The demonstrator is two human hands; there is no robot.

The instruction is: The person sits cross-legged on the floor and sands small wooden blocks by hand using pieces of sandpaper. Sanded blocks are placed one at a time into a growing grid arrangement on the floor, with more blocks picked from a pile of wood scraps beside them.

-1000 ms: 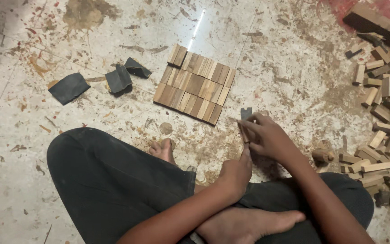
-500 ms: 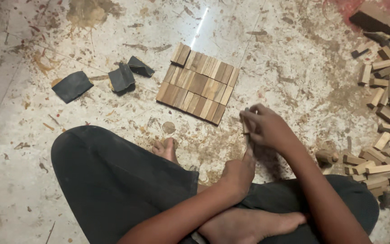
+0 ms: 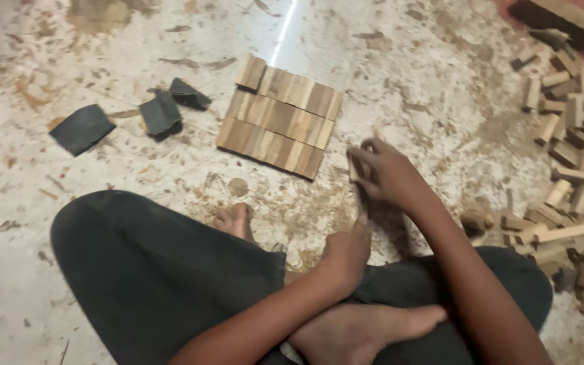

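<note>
- Pinching a small wooden block (image 3: 355,165), the right hand (image 3: 390,177) is hovering just above the floor (image 3: 400,74), near the lower right corner of the laid-out rows of blocks (image 3: 280,116); its grip is clenched on the block.
- Resting by the crossed legs, the left hand (image 3: 346,253) is lying loosely curled, its grip holding nothing.
- Keeping the block flat and square to the rows is looking wise for a neat fit.
- Loose blocks (image 3: 576,135) are lying in a pile to the right, dark sandpaper pieces (image 3: 82,128) to the left.
</note>
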